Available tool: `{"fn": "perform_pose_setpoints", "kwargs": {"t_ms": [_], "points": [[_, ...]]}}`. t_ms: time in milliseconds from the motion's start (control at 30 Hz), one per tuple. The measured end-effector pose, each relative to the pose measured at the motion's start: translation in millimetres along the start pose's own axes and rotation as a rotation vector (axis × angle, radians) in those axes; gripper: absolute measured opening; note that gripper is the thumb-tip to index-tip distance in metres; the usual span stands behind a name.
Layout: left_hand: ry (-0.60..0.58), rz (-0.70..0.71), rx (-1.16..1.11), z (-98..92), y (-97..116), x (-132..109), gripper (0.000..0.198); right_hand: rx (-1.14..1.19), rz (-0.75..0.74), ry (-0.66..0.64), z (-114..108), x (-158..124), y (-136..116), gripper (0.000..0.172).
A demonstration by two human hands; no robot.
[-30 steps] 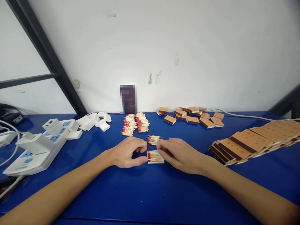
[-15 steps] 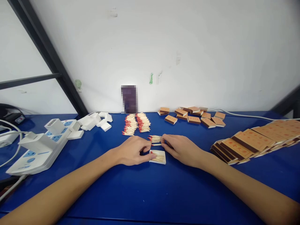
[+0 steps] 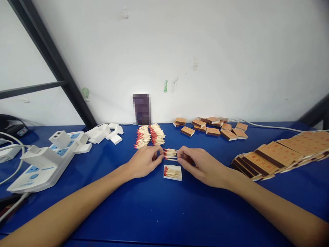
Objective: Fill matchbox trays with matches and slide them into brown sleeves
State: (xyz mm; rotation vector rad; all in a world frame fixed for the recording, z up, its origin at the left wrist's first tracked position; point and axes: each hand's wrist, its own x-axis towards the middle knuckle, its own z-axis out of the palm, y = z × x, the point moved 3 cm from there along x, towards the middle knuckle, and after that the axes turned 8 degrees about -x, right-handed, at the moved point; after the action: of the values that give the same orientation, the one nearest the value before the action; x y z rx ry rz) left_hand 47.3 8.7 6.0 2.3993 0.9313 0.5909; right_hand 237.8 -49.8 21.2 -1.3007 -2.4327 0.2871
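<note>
A small bundle of red-tipped matches (image 3: 170, 154) lies on the blue table (image 3: 164, 209) between my two hands. My left hand (image 3: 145, 160) pinches the bundle at its red-tipped end. My right hand (image 3: 199, 164) pinches the other end, fingers curled. Just in front of the bundle sits a white matchbox tray (image 3: 172, 172) partly filled with matches; neither hand touches it. Behind my hands lies a larger pile of loose matches (image 3: 149, 135).
Empty white trays (image 3: 105, 133) lie at the back left beside a white power strip (image 3: 42, 161) with plugs and cables. Brown matchbox sleeves (image 3: 210, 127) are scattered at the back. A fanned row of flat brown sleeves (image 3: 282, 151) lies at the right.
Both hands left the white tray and moved back to the small bundle of matches, closing on its two ends. The tray stays where it was.
</note>
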Motion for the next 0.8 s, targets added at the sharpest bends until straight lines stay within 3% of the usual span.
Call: {"fn": "perform_pose_setpoints", "kwargs": {"t_ms": [167,400,567,700,800], "points": [[-0.048,-0.005,0.051,1.7,1,2,0.014,0.135,-0.013,-0.034,8,-1,-2,0.013],[-0.069,0.02,0.061,2.0,-1,3,0.015,-0.027,0.097,0.055,15,7,18,0.007],[-0.076,0.059,-0.064,-1.1,3,-3,0.018,-0.055,0.154,0.102,13,9,26,0.009],[-0.162,0.15,-0.144,-3.5,13,-13,0.02,-0.049,0.105,0.07,14,9,26,0.011],[-0.137,0.147,-0.127,-4.7,14,-14,0.019,-0.08,0.03,-0.003,15,9,23,0.013]]}}
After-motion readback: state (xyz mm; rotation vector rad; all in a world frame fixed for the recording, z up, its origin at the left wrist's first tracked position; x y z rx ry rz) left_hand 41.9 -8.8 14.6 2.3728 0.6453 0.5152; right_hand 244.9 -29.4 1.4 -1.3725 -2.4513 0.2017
